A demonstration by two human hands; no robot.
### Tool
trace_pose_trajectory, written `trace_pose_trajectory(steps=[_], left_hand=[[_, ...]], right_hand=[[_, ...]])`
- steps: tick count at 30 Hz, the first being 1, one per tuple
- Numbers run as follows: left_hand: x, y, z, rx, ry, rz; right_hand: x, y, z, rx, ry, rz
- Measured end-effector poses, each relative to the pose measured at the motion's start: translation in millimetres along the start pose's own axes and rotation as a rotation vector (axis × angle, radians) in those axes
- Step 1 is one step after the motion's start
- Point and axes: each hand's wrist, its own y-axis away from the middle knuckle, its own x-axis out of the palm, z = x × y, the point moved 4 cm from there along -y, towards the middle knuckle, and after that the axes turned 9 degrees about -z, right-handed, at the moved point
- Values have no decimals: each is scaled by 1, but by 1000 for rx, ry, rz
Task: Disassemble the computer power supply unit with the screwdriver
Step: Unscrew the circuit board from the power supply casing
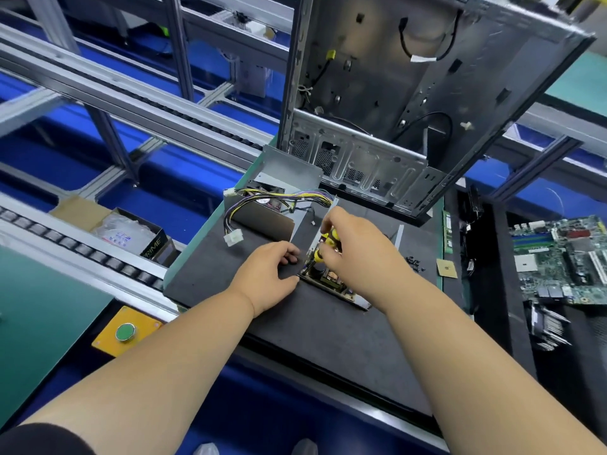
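The power supply unit [331,274] lies opened on the dark mat [312,339] of the desk [170,277], just in front of the upright computer case [394,110]. Its removed cover [279,195] sits behind and to the left, with the wire bundle [262,198] trailing over it.

My right hand [354,251] grips the yellow-and-black screwdriver [328,241], fingers curled round the handle, tip pointed down into the exposed circuit board [331,280]. My left hand [272,270] rests at the unit's left edge; its fingers are curled and pressed against the mat and chassis. I cannot tell whether they pinch anything.

Step in hand, as I judge it: loosening a board-retaining screw.

1. Keep the screwdriver in line with the screw axis; a tilted shaft is likely to slip off the head.
2. Apply downward pressure before turning.
3. Brace the chassis with the left hand so it does not slide on the mat.
4. Keep the tip off neighbouring components, notably the coil [331,276] beside the work point.
5. Place the freed screw with the loose screws [414,262] to the right, near the small chip [446,268].
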Motion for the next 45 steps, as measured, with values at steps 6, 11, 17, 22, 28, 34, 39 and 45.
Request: trace_pose_trajectory(steps=[6,11,17,22,28,34,39,45], left_hand=[[0,12,-4,-40,-47,-91],[-2,25,-10,-73,-131,-214],[2,29,-14,-92,-128,-230],[0,31,-18,-116,-62,-236],[-28,31,-45,-59,73,-353],[-42,8,-93,-143,293,-348],[-28,-13,-137,-213,387,-228],[5,-25,-175,-431,761,-103]], right_hand=[[-5,-1,-3,-129,12,20],[-5,-5,-7,-139,67,-27],[-6,-4,-13,-135,-15,-36],[-15,-2,-20,-133,-61,-56],[-44,5,-44,12,-288,-194],[-75,10,-75,208,-628,-375],[-100,16,-99,300,-743,-487],[-123,30,-132,343,-816,-539]])
